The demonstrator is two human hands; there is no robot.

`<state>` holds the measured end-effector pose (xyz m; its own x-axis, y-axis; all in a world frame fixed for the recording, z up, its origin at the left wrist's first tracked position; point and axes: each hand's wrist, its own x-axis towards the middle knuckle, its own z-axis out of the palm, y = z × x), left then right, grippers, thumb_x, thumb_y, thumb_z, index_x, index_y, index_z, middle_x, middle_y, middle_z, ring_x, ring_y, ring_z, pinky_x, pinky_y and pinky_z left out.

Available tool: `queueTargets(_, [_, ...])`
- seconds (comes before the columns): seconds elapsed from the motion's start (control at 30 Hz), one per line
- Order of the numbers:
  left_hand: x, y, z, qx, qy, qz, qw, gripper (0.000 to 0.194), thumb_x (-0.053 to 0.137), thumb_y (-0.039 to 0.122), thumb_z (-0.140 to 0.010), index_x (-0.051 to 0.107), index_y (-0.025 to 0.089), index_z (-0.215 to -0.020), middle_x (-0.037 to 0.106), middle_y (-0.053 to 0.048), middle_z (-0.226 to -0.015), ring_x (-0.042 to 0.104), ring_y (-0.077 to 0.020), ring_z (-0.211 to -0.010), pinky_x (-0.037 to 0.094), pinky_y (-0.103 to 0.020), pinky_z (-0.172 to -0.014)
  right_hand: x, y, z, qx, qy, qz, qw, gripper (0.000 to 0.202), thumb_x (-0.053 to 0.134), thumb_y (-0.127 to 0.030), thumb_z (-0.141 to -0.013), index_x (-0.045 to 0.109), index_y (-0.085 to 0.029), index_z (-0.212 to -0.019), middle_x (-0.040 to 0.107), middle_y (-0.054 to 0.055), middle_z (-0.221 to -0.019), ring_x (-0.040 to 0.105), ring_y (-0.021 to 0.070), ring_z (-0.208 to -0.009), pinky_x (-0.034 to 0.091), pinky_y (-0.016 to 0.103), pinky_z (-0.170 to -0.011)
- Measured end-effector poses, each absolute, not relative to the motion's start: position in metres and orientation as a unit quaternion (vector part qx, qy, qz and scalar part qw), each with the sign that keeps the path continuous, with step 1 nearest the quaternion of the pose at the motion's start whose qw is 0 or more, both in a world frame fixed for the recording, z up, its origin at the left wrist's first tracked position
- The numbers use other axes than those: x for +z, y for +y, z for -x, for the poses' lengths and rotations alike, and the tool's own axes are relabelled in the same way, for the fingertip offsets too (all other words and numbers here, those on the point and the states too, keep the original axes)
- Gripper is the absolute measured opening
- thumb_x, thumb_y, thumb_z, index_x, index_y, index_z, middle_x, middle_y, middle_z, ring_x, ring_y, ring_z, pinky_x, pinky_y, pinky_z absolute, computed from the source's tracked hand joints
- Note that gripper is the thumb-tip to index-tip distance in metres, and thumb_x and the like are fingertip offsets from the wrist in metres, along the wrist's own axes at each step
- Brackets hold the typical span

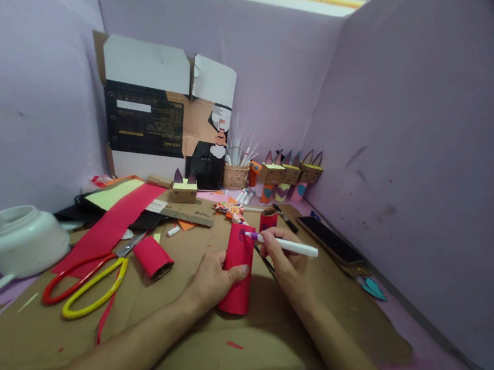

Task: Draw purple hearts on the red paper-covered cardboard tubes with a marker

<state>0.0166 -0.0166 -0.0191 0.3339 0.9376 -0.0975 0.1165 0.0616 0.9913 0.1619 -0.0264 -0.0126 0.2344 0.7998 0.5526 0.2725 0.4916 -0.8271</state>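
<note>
Round red tube point(239, 254), L hand point(212, 278)

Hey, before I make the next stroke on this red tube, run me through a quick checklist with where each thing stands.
1. Red tube steadied by the left hand: ok.
2. White marker held in the right hand: ok.
3. Purple mark dry: cannot tell.
4. Scissors clear of both hands: ok.
5. Cardboard free of scraps: not ok, a red scrap lies on it.
</note>
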Motion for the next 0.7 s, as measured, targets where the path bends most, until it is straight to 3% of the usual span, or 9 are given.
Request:
queueTargets(0.43, [-0.0174, -0.0158, -0.0172, 0.356, 0.458, -0.582, 0.570, 0.025, 0.063, 0.035, -0.057, 0.050, 0.015, -0.064, 0.049, 0.004, -0.054, 0.042, -0.0105, -0.050, 0.032, -0.023, -0.049, -0.0128, -0.0287, -0.1637, 0.211, -0.588, 0.475, 0.620, 0.021, 0.055, -0.033, -0.081, 0.057, -0.016, -0.068, 0.052, -0.003, -0.051, 0.047, 0.0095, -0.046, 0.035, 0.021, -0.045])
queueTargets(0.7, [-0.0183, -0.0167, -0.0177, 0.353, 0.461, -0.577, 0.574, 0.025, 0.063, 0.035, -0.057, 0.049, 0.015, -0.065, 0.049, 0.004, -0.054, 0.042, -0.0102, -0.050, 0.032, -0.023, -0.050, -0.0056, -0.0307, -0.1612, 0.207, -0.547, 0.461, 0.668, 0.020, 0.055, -0.033, -0.080, 0.058, -0.016, -0.071, 0.054, -0.003, -0.052, 0.048, 0.0100, -0.048, 0.037, 0.021, -0.046])
